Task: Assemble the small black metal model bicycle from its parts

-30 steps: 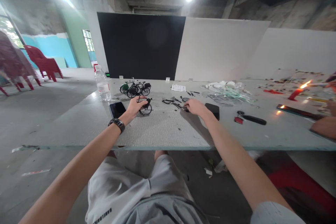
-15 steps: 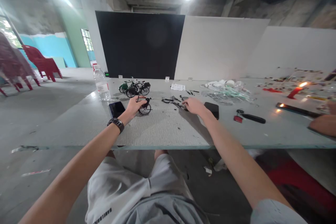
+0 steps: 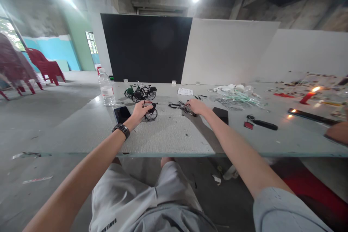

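Right now the left hand (image 3: 140, 111) has its fingers curled over a small black model bicycle (image 3: 151, 114) mid-desk (image 3: 165, 139), while the right hand (image 3: 197, 107) presses its fingers together at little metal parts (image 3: 186, 108), pinching or not, can't tell.

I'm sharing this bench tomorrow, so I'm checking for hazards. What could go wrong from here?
The small black parts by the right hand could get knocked and lost. The lit red candle stands near scattered scraps, which might catch. The water bottle might tip onto the phone if the left hand, on the toy bicycle, bumps it.
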The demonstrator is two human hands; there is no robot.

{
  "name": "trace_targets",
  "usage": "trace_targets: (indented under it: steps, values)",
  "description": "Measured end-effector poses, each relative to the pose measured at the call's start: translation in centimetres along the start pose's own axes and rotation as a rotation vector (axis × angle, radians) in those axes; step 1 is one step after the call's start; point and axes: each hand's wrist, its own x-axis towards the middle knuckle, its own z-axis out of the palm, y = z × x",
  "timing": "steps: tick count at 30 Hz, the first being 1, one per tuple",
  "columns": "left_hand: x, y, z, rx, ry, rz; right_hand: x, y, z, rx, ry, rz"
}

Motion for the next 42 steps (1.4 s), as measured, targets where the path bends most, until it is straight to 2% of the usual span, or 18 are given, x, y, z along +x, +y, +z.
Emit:
trace_targets:
  steps: [10,22,36,42]
  values:
    - [0.5,-0.4,-0.3,0.011,0.000,-0.010,-1.3,-0.6,-0.3,0.018,-0.011,0.000]
    - [0.5,-0.6,-0.4,0.048,-0.012,0.018,-1.1,-1.3,-0.4,0.037,0.002,0.023]
    - [0.2,-0.3,-0.3,0.040,-0.010,0.011,-1.0,-1.4,-0.3,0.032,-0.009,-0.024]
    - [0.3,-0.3,-0.5,0.071,-0.029,0.002,-1.0,-1.5,-0.4,0.016,-0.067,-0.048]
